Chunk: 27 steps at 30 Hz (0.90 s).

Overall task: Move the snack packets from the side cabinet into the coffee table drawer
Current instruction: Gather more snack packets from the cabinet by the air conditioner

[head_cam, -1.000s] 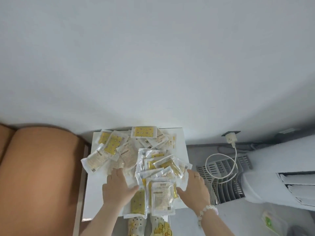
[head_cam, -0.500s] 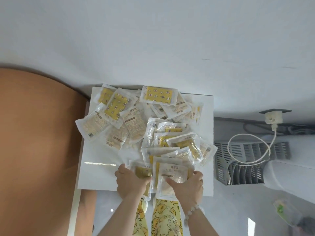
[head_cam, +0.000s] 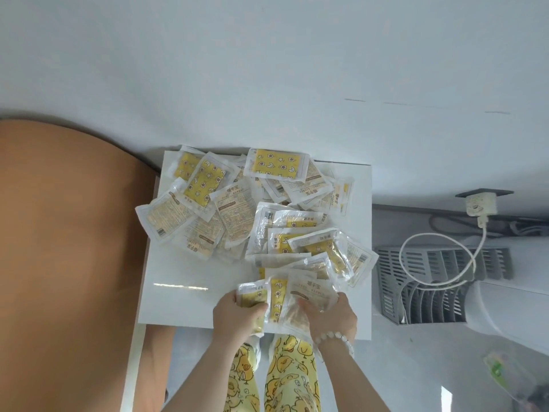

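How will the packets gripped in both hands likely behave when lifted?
Probably floppy: the packets crinkle between the left hand and right hand. Likely slippery: glossy film, loosely stacked, so some may slide out. Seemingly light: thin, flat pouches.

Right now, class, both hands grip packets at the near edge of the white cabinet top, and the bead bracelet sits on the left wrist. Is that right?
No. The head view shows the bead bracelet on the right wrist, not the left. The rest holds: the left hand and the right hand both grip packets at the near edge of the white cabinet top.
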Motion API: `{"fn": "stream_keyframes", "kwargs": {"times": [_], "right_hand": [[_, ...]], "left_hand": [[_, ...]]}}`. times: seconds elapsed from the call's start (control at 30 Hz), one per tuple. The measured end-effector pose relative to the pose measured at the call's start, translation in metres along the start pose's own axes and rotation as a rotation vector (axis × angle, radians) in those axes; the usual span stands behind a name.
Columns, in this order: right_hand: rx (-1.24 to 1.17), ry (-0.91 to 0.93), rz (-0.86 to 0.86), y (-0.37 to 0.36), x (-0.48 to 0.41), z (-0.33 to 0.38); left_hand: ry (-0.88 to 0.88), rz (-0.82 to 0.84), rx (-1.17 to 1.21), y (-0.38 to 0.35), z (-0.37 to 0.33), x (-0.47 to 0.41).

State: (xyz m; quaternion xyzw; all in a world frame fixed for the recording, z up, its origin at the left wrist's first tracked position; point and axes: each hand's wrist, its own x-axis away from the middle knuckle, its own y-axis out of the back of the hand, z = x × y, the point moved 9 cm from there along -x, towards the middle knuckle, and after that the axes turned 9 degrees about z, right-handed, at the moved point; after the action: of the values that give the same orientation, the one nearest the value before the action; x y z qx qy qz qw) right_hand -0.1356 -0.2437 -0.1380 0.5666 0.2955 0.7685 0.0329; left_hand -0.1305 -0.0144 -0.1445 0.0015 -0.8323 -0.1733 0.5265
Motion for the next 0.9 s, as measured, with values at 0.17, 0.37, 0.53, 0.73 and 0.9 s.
{"fn": "stream_keyframes", "kwargs": {"times": [0.17,0.37,0.53,0.73,0.9], "right_hand": [[-0.176,0.046,0.065,0.004,0.001,-0.005],[-0.385,0.019,0.234,-0.011,-0.010,-0.016],[-0.479,-0.003,0.367,-0.006,-0.005,-0.017],[-0.531,0.016,0.445,0.013,0.029,-0.001],[-0.651,0.074,0.343,0.080,0.060,0.027]], "left_hand": [[0.045,0.108,0.280,-0.010,-0.003,0.009],[0.046,0.280,0.196,-0.043,-0.008,0.002],[0.031,0.320,0.217,-0.046,-0.014,0.006],[0.011,0.465,0.166,-0.041,-0.045,0.040],[-0.012,0.374,0.246,-0.009,-0.099,0.074]]}}
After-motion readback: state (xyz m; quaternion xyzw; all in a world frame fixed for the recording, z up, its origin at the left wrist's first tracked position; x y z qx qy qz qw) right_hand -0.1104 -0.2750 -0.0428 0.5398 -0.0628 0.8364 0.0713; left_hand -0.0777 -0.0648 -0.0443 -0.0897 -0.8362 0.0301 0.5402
